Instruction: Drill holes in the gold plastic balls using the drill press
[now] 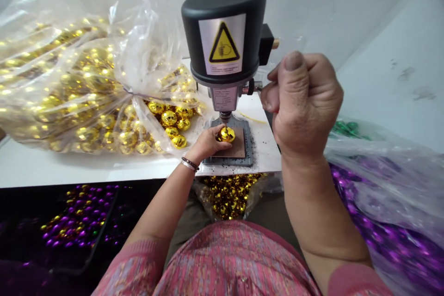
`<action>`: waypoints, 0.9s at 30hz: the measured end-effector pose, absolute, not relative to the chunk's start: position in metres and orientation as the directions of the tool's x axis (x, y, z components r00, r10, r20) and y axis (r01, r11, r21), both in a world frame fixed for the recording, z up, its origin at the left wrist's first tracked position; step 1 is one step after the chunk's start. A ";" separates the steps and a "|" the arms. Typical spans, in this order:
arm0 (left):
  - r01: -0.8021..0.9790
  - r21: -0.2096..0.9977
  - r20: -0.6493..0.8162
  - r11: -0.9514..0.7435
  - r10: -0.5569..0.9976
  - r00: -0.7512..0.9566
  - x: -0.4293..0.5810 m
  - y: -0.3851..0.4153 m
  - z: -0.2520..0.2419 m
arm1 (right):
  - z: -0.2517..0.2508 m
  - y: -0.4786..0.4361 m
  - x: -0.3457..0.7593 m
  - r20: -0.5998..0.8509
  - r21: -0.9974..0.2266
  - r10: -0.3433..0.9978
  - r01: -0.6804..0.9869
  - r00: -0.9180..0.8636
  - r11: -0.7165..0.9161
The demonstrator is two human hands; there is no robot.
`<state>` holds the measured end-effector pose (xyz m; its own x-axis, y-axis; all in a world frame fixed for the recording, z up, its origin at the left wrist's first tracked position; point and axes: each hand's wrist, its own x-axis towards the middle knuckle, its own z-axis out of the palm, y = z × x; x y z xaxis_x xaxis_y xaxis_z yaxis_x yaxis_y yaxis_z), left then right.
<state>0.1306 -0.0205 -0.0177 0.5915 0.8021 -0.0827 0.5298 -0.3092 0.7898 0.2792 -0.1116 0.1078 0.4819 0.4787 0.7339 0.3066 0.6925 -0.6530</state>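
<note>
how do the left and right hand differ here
The left hand sits low, fingers on a gold faceted bead under the drill press, while the right hand is raised in a fist on the lever. The left wrist wears a bracelet; the right shows none. Both hands are bare.

And there's the bare left hand (206, 143), low and forward, fingers curled downward, its forearm (164, 203) reaching from a pink knit sleeve (145, 259). The broad right hand (301, 101) rides high, clenched in a tight fist, thumb on top!
</note>
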 end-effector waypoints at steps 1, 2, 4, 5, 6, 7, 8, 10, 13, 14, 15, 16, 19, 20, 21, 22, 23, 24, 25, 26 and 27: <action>0.512 0.801 -0.077 -0.310 0.795 0.601 0.131 -0.020 -0.019 | 0.105 -0.112 0.278 0.735 -0.650 0.465 0.317 0.494 0.691; 0.501 0.808 -0.074 -0.310 0.790 0.608 0.131 -0.020 -0.020 | 0.102 -0.113 0.278 0.738 -0.645 0.449 0.330 0.504 0.690; 0.491 0.816 -0.072 -0.305 0.789 0.610 0.130 -0.020 -0.021 | 0.095 -0.115 0.276 0.743 -0.635 0.420 0.348 0.522 0.690; 0.486 0.820 -0.072 -0.302 0.789 0.610 0.130 -0.020 -0.021 | 0.093 -0.115 0.275 0.745 -0.629 0.409 0.352 0.527 0.693; 0.480 0.825 -0.071 -0.300 0.787 0.613 0.130 -0.020 -0.020 | 0.090 -0.116 0.274 0.747 -0.625 0.403 0.352 0.529 0.697; 0.472 0.829 -0.067 -0.301 0.784 0.617 0.130 -0.020 -0.020 | 0.088 -0.116 0.273 0.748 -0.622 0.397 0.350 0.532 0.701; 0.467 0.831 -0.062 -0.303 0.783 0.619 0.130 -0.021 -0.020 | 0.086 -0.116 0.273 0.748 -0.618 0.390 0.349 0.537 0.705; 0.463 0.830 -0.052 -0.312 0.782 0.621 0.130 -0.022 -0.019 | 0.082 -0.117 0.272 0.752 -0.607 0.373 0.352 0.543 0.712; 0.463 0.829 -0.051 -0.314 0.782 0.622 0.131 -0.024 -0.018 | 0.075 -0.116 0.272 0.769 -0.579 0.336 0.370 0.544 0.727; 0.462 0.831 -0.054 -0.310 0.782 0.621 0.131 -0.024 -0.018 | 0.073 -0.116 0.272 0.776 -0.568 0.326 0.375 0.539 0.733; 0.461 0.834 -0.056 -0.304 0.784 0.618 0.131 -0.024 -0.018 | 0.070 -0.115 0.272 0.783 -0.557 0.316 0.379 0.535 0.739; 0.459 0.836 -0.056 -0.302 0.784 0.618 0.132 -0.024 -0.018 | 0.068 -0.115 0.272 0.789 -0.547 0.305 0.382 0.534 0.745; 0.465 0.818 -0.034 -0.338 0.780 0.625 0.132 -0.021 -0.022 | 0.063 -0.112 0.271 0.801 -0.512 0.263 0.388 0.538 0.766; 0.475 0.804 -0.023 -0.358 0.780 0.625 0.132 -0.020 -0.024 | 0.062 -0.111 0.271 0.804 -0.498 0.247 0.385 0.542 0.777; 0.489 0.788 -0.014 -0.374 0.783 0.621 0.132 -0.019 -0.025 | 0.061 -0.110 0.271 0.805 -0.484 0.232 0.380 0.546 0.789; 0.502 0.775 -0.009 -0.383 0.788 0.615 0.132 -0.018 -0.027 | 0.060 -0.109 0.271 0.806 -0.472 0.222 0.370 0.549 0.800; 0.513 0.768 -0.009 -0.385 0.793 0.609 0.132 -0.018 -0.028 | 0.060 -0.108 0.271 0.805 -0.463 0.216 0.358 0.553 0.811; 0.519 0.765 -0.013 -0.381 0.797 0.604 0.133 -0.018 -0.029 | 0.059 -0.107 0.271 0.803 -0.457 0.212 0.347 0.557 0.819; 0.524 0.765 -0.016 -0.375 0.802 0.597 0.133 -0.018 -0.030 | 0.057 -0.106 0.271 0.800 -0.452 0.211 0.333 0.561 0.828; 0.528 0.765 -0.016 -0.368 0.809 0.587 0.133 -0.018 -0.030 | 0.056 -0.106 0.271 0.798 -0.447 0.212 0.319 0.564 0.836; 0.532 0.766 -0.014 -0.361 0.818 0.575 0.133 -0.019 -0.031 | 0.054 -0.105 0.271 0.798 -0.441 0.212 0.306 0.565 0.844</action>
<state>0.1326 -0.0186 -0.0309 0.5752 0.8179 -0.0139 0.5323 -0.3613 0.7656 0.2710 -0.1049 0.0538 0.5646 0.2124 0.7976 0.3057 0.8438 -0.4411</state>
